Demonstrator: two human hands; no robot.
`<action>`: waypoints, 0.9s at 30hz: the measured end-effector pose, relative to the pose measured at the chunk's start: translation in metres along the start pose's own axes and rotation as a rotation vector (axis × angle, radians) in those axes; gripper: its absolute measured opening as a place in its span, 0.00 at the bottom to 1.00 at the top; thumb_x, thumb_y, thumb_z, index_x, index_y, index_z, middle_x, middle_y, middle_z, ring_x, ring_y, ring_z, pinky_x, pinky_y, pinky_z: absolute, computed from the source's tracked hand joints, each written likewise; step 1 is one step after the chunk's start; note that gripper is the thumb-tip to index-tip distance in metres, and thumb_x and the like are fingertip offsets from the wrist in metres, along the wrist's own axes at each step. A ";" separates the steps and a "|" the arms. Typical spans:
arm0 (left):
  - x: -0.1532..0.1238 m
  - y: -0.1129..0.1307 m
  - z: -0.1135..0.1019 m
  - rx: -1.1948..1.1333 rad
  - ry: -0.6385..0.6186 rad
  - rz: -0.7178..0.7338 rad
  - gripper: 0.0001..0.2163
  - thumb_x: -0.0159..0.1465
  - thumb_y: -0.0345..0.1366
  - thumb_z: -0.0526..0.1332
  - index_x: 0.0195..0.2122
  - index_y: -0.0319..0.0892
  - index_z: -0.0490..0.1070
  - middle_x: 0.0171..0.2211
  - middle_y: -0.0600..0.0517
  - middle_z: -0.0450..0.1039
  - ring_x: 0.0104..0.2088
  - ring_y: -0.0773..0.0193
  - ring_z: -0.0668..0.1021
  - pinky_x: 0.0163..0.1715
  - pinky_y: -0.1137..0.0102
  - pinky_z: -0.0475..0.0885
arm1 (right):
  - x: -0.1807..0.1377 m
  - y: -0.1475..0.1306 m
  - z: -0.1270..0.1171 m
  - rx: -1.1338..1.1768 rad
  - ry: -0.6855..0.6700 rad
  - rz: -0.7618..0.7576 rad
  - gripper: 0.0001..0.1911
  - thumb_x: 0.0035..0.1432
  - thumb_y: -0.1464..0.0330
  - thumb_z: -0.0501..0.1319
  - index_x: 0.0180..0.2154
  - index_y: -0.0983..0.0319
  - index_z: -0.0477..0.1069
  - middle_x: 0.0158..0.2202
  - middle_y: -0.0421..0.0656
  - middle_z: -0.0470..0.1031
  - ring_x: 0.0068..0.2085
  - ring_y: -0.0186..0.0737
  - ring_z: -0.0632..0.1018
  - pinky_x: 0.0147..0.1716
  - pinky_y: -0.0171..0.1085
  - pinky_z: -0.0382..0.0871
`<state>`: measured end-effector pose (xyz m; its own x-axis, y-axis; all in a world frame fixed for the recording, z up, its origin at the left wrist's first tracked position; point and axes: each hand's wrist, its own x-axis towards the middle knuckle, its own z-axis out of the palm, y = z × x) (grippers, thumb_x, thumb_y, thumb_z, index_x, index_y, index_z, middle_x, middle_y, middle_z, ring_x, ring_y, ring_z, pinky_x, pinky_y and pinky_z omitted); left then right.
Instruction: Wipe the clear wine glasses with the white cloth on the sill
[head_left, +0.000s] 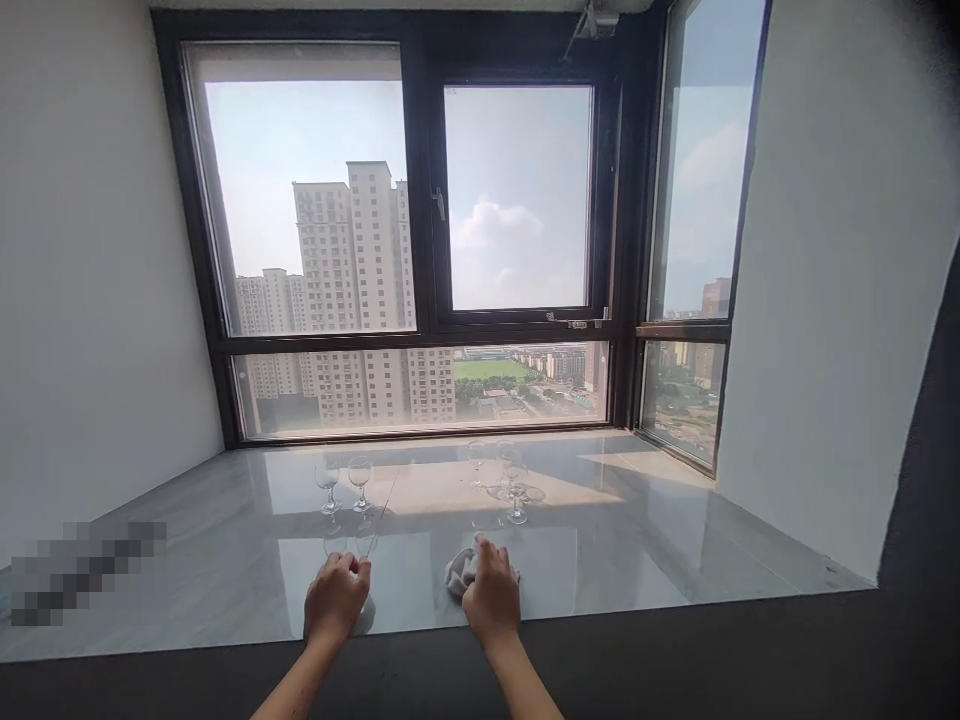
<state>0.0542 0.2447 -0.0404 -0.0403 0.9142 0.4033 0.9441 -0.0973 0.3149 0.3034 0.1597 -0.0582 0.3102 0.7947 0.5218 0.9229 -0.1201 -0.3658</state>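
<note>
My left hand [337,597] is just above the front part of the glossy window sill, its fingers curled together. Whatever they may hold is hidden or too small to make out. To its right, my right hand [493,592] has its fingers closed over a crumpled grey-white cloth [459,572] on the sill. Beyond my left hand, two clear stemmed glasses stand upright side by side, a left glass [327,482] and a right glass [361,482]. Another stemmed glass [517,495] stands beyond my right hand, with more faint glasses [477,460] behind it.
The shiny grey tiled sill [202,560] reflects the glasses and window, and its front edge lies close to my wrists. A dark-framed window [431,338] rises behind. White walls [810,300] bound the sill on both sides. Sunlight falls across the back right.
</note>
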 end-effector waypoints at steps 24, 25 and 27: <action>0.131 -0.013 0.032 0.194 -0.260 -0.006 0.23 0.64 0.46 0.54 0.58 0.44 0.67 0.63 0.38 0.62 0.61 0.43 0.66 0.60 0.50 0.55 | -0.002 -0.004 -0.005 0.060 0.065 -0.086 0.22 0.60 0.67 0.57 0.56 0.61 0.62 0.46 0.48 0.73 0.49 0.48 0.70 0.43 0.41 0.65; 0.135 -0.014 0.036 0.187 -0.265 -0.005 0.23 0.64 0.46 0.54 0.58 0.44 0.66 0.64 0.39 0.60 0.62 0.43 0.64 0.61 0.51 0.55 | -0.001 -0.004 -0.003 0.051 0.061 -0.077 0.23 0.59 0.68 0.57 0.56 0.61 0.62 0.46 0.48 0.73 0.50 0.48 0.70 0.44 0.42 0.65; 0.142 -0.016 0.042 0.161 -0.273 0.015 0.24 0.64 0.45 0.55 0.60 0.43 0.65 0.67 0.39 0.56 0.64 0.43 0.62 0.61 0.53 0.55 | -0.001 -0.004 -0.001 0.035 0.037 -0.062 0.25 0.57 0.71 0.56 0.57 0.61 0.61 0.47 0.48 0.73 0.50 0.48 0.70 0.44 0.42 0.66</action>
<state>0.0473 0.3927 -0.0241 0.0425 0.9871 0.1543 0.9845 -0.0677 0.1619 0.3002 0.1589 -0.0560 0.2612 0.7772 0.5725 0.9323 -0.0494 -0.3583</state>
